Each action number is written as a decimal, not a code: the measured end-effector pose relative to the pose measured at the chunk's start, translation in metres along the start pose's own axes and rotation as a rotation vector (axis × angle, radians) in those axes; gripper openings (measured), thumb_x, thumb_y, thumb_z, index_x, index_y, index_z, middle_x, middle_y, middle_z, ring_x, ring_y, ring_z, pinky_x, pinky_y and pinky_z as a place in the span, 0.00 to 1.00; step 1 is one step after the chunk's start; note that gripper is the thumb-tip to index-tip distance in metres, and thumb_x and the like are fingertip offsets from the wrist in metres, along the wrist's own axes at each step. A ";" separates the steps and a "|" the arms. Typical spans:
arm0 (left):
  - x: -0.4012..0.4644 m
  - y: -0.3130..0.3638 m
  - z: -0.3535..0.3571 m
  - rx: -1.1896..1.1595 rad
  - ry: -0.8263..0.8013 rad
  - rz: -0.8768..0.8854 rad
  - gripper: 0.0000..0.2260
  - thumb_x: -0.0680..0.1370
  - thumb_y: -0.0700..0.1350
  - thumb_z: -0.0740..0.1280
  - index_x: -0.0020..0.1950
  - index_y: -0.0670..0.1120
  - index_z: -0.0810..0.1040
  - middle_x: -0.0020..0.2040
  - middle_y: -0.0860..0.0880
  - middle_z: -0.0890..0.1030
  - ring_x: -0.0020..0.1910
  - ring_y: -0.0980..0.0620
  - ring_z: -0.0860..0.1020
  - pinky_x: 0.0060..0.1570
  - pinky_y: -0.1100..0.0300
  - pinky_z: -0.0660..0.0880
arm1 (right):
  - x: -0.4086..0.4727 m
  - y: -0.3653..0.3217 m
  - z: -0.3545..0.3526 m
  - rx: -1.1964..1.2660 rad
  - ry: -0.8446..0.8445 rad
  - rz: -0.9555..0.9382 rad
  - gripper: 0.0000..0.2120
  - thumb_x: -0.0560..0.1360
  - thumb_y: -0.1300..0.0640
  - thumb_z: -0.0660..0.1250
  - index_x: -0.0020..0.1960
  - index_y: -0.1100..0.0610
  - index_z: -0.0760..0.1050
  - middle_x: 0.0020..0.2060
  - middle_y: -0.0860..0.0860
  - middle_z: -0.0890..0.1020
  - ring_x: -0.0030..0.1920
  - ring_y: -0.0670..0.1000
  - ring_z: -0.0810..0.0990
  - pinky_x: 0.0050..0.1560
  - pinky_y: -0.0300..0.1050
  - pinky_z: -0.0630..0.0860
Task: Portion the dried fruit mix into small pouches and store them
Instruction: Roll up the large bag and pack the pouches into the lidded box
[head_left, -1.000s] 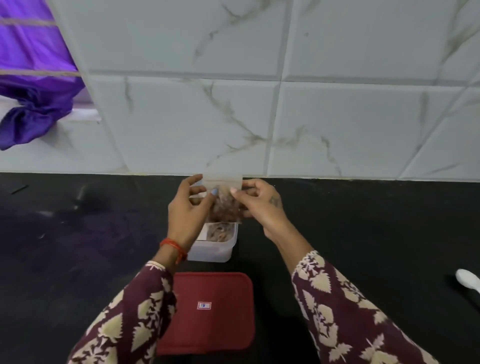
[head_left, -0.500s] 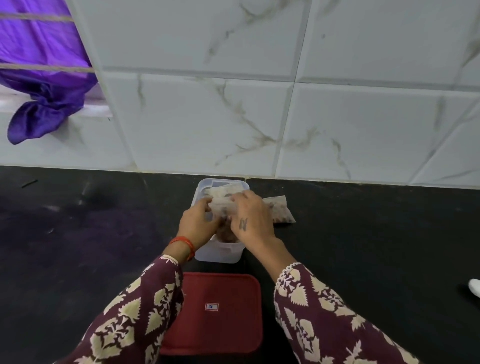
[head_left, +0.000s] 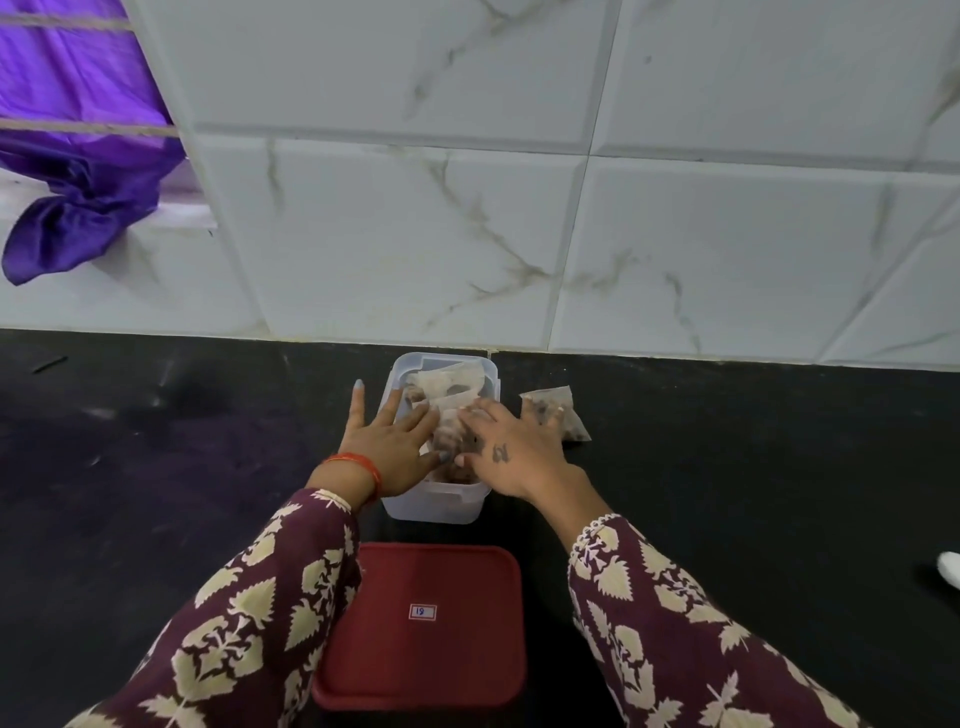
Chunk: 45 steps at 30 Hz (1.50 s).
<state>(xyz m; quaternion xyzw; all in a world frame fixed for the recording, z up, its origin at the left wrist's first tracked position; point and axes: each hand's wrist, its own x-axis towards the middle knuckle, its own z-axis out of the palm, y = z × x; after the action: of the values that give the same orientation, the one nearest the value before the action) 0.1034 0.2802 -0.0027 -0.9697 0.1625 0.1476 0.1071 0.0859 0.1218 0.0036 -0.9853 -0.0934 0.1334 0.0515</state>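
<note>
Seen from the head camera: both hands spread flat over a clear plastic tub (head_left: 415, 506) on a black counter (head_left: 727, 467), close against a marble-tiled wall (head_left: 467, 234). Left hand (head_left: 392, 444) resting on the tub's left rim, fingers straight and fanned, one fingertip pointing off over the counter, gripping nothing. Right hand (head_left: 511, 449) laid palm down across the tub's right side, fingers straight too, the outer ones reaching onto a filled pouch (head_left: 556, 410) that lies on the counter just beside the tub. Inside the tub, at least two pouches (head_left: 449, 387) of dried fruit mix, lying at the far end, paper edges tilted.

Step in hand, by the look of it: pressing the packed pouches down so that they sit level. Best done with flat palms and even, gentle pressure, easing out air without bursting a seam; then the loose pouch brought in from the right and laid on top before the red lid (head_left: 421, 623), waiting on the counter nearest the camera, goes on.

Hard to read: the tub's near half, covered by both hands, so the count of pouches and any loose fruit beneath cannot be told. Thumbs largely tucked out of sight. Label on the lid too small to read with certainty. A white object (head_left: 950, 569) cut off at the right edge, unidentifiable. Purple cloth (head_left: 78, 208) hanging at upper left, partly out of frame.
</note>
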 end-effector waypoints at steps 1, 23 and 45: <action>0.001 0.001 0.000 0.018 -0.021 -0.002 0.28 0.81 0.62 0.42 0.78 0.51 0.43 0.79 0.54 0.45 0.76 0.46 0.36 0.62 0.34 0.26 | 0.001 0.000 0.000 -0.009 -0.019 0.010 0.29 0.79 0.41 0.55 0.76 0.42 0.50 0.77 0.44 0.49 0.75 0.67 0.45 0.69 0.74 0.42; 0.051 0.133 -0.010 -1.296 0.439 0.064 0.26 0.75 0.36 0.67 0.72 0.42 0.65 0.68 0.42 0.70 0.67 0.44 0.69 0.68 0.52 0.66 | 0.019 0.100 -0.005 0.918 0.478 0.298 0.21 0.76 0.57 0.68 0.68 0.53 0.71 0.64 0.53 0.76 0.64 0.52 0.74 0.64 0.44 0.69; 0.004 0.134 -0.030 -1.711 0.407 0.056 0.21 0.77 0.35 0.65 0.69 0.44 0.67 0.59 0.50 0.76 0.58 0.57 0.75 0.57 0.68 0.72 | -0.037 0.090 -0.001 1.086 0.580 0.258 0.20 0.70 0.66 0.72 0.61 0.56 0.77 0.54 0.49 0.81 0.46 0.44 0.80 0.52 0.42 0.79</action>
<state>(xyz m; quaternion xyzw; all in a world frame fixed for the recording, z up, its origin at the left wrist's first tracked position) 0.0682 0.1476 0.0029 -0.7204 0.0357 0.0454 -0.6911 0.0669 0.0265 0.0028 -0.8181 0.1249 -0.1057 0.5513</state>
